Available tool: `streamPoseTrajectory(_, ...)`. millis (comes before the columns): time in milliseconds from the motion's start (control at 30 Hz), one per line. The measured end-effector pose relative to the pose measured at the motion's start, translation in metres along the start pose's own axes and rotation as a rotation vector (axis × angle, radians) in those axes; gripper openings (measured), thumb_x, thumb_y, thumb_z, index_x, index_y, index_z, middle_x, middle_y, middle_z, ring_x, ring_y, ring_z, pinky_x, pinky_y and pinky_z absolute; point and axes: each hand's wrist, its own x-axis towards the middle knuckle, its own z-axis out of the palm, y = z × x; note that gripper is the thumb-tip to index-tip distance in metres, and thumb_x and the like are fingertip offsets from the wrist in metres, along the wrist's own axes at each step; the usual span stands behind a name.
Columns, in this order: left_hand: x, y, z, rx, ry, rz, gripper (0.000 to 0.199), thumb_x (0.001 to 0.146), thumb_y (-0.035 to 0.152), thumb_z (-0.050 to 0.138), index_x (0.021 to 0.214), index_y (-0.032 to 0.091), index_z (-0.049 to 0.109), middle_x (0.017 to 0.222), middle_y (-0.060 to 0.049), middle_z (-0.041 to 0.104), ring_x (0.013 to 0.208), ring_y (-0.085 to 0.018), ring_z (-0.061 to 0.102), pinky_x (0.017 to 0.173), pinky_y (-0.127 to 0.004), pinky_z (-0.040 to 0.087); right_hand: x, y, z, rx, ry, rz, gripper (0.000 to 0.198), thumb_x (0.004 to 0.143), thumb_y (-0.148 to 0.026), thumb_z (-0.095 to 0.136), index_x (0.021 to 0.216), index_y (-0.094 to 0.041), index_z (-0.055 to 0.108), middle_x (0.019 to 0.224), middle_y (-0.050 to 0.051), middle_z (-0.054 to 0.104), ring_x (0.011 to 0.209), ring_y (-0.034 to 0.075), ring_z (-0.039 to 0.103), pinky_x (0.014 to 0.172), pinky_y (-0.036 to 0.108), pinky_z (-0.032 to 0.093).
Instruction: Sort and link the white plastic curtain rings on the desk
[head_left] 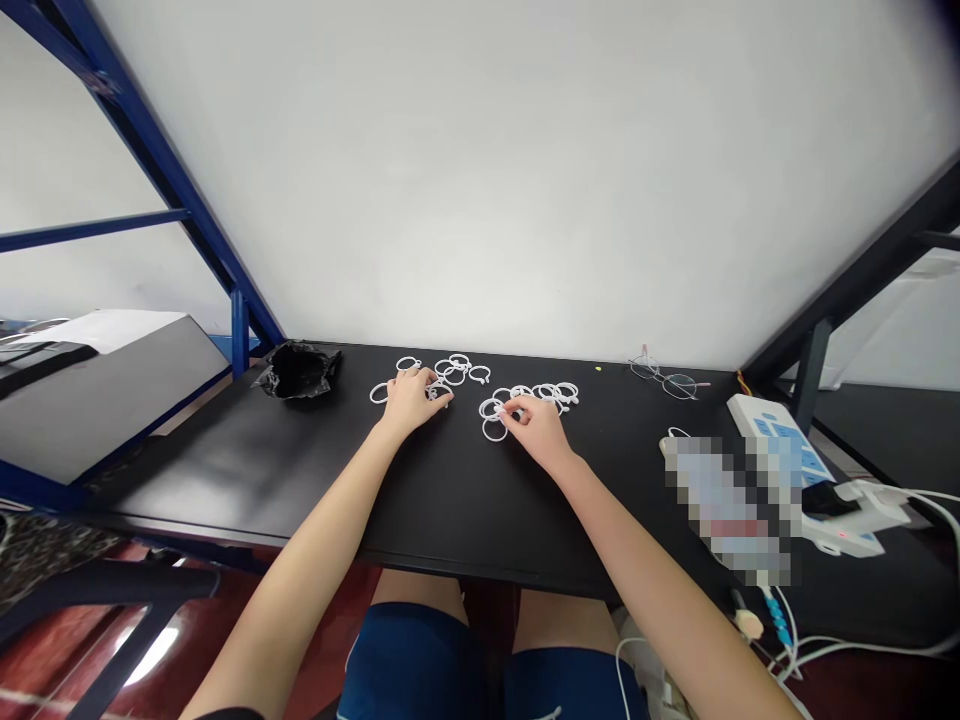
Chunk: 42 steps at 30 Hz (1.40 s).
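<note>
Two loose groups of thin white rings, each ring with a small knob or clasp, lie on the black table. Over the left group rests my left hand, palm down, its thumb apart from the fingers and touching or very near a ring. Part of that group is hidden under the fingers. My right hand is at the front of the right group, thumb and forefinger pinched on the edge of a white ring. One more ring lies just in front of those fingertips.
A crumpled black plastic bag stands open at the back left. Eyeglasses, a power strip, a blurred-out phone-like object and white cables occupy the right side. A wall rises behind the table.
</note>
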Motion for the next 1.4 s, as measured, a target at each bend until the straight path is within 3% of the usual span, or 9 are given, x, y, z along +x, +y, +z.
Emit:
streamPoseTrajectory(233, 0.001, 0.004, -0.005, -0.015, -0.127, -0.011, 0.028, 0.078, 0.046, 0.060, 0.090, 0.021, 0.062, 0.078, -0.003, 0.067, 0.085, -0.025, 0.061, 0.083, -0.039, 0.038, 0.000, 0.001, 0.000, 0.004, 0.003, -0.013, 0.009, 0.078, -0.026, 0.062, 0.077, -0.021, 0.068, 0.080, 0.001, 0.071, 0.048, 0.011, 0.050, 0.057, 0.027, 0.044)
streamPoseTrajectory(500, 0.001, 0.005, -0.005, -0.054, -0.043, 0.020, 0.015, 0.080, 0.030, 0.054, 0.075, 0.020, 0.063, 0.072, -0.002, 0.067, 0.075, -0.021, 0.062, 0.081, -0.036, 0.038, 0.000, -0.001, -0.001, 0.011, -0.002, -0.018, 0.011, 0.078, -0.027, 0.061, 0.077, -0.020, 0.068, 0.081, 0.001, 0.071, 0.049, 0.010, 0.050, 0.058, 0.027, 0.043)
streamPoseTrajectory(633, 0.003, 0.006, -0.003, -0.323, -0.007, 0.019, 0.018, 0.078, 0.036, 0.058, 0.077, 0.019, 0.064, 0.065, -0.001, 0.063, 0.065, -0.017, 0.058, 0.068, -0.029, 0.041, 0.000, 0.000, 0.000, 0.007, -0.001, -0.015, 0.011, 0.078, -0.029, 0.062, 0.077, -0.020, 0.068, 0.081, 0.002, 0.071, 0.049, 0.010, 0.050, 0.057, 0.027, 0.043)
streamPoseTrajectory(800, 0.002, 0.018, 0.006, -0.844, -0.159, -0.014, 0.034, 0.074, 0.049, 0.065, 0.080, 0.016, 0.063, 0.063, 0.000, 0.059, 0.056, -0.011, 0.051, 0.056, -0.024, 0.039, -0.001, -0.003, 0.001, 0.033, 0.064, -0.036, 0.014, 0.077, -0.033, 0.065, 0.081, -0.019, 0.068, 0.077, 0.003, 0.069, 0.047, 0.009, 0.047, 0.053, 0.026, 0.042)
streamPoseTrajectory(867, -0.001, 0.026, 0.009, -0.949, -0.217, 0.011, 0.035, 0.073, 0.049, 0.068, 0.082, 0.015, 0.064, 0.065, -0.001, 0.059, 0.058, -0.011, 0.052, 0.057, -0.024, 0.040, -0.001, -0.008, 0.001, 0.122, 0.078, -0.006, 0.020, 0.076, -0.036, 0.067, 0.087, -0.019, 0.068, 0.076, 0.003, 0.068, 0.045, 0.008, 0.046, 0.051, 0.026, 0.041)
streamPoseTrajectory(967, -0.009, 0.038, 0.012, -1.005, -0.337, 0.073, 0.034, 0.075, 0.047, 0.068, 0.086, 0.014, 0.065, 0.066, -0.001, 0.060, 0.060, -0.011, 0.053, 0.058, -0.023, 0.042, -0.001, -0.016, 0.001, 0.398, 0.006, 0.148, 0.032, 0.075, -0.042, 0.069, 0.095, -0.017, 0.066, 0.074, 0.003, 0.067, 0.042, 0.008, 0.048, 0.044, 0.025, 0.040)
streamPoseTrajectory(1100, -0.017, 0.048, 0.015, -1.028, -0.442, 0.098, 0.031, 0.079, 0.043, 0.065, 0.090, 0.014, 0.065, 0.070, -0.002, 0.063, 0.062, -0.011, 0.057, 0.058, -0.023, 0.043, 0.002, -0.022, -0.002, 0.647, -0.090, 0.319, 0.040, 0.065, -0.044, 0.077, 0.091, -0.016, 0.065, 0.063, 0.002, 0.065, 0.041, 0.008, 0.048, 0.033, 0.020, 0.032)
streamPoseTrajectory(1267, -0.017, 0.050, 0.014, -1.054, -0.460, 0.097, 0.026, 0.081, 0.038, 0.064, 0.091, 0.013, 0.065, 0.075, -0.004, 0.065, 0.069, -0.012, 0.060, 0.065, -0.025, 0.047, 0.002, -0.023, -0.004, 0.753, -0.198, 0.319, 0.038, 0.060, -0.040, 0.082, 0.085, -0.014, 0.068, 0.064, 0.002, 0.066, 0.046, 0.008, 0.051, 0.033, 0.017, 0.035)
streamPoseTrajectory(1400, -0.014, 0.045, 0.016, -1.006, -0.393, 0.174, 0.031, 0.082, 0.039, 0.064, 0.101, 0.014, 0.063, 0.092, -0.008, 0.068, 0.079, -0.015, 0.063, 0.075, -0.030, 0.051, 0.004, -0.021, -0.007, 0.868, -0.105, 0.376, 0.032, 0.058, -0.033, 0.084, 0.080, -0.014, 0.070, 0.064, 0.002, 0.067, 0.052, 0.009, 0.056, 0.039, 0.016, 0.041)
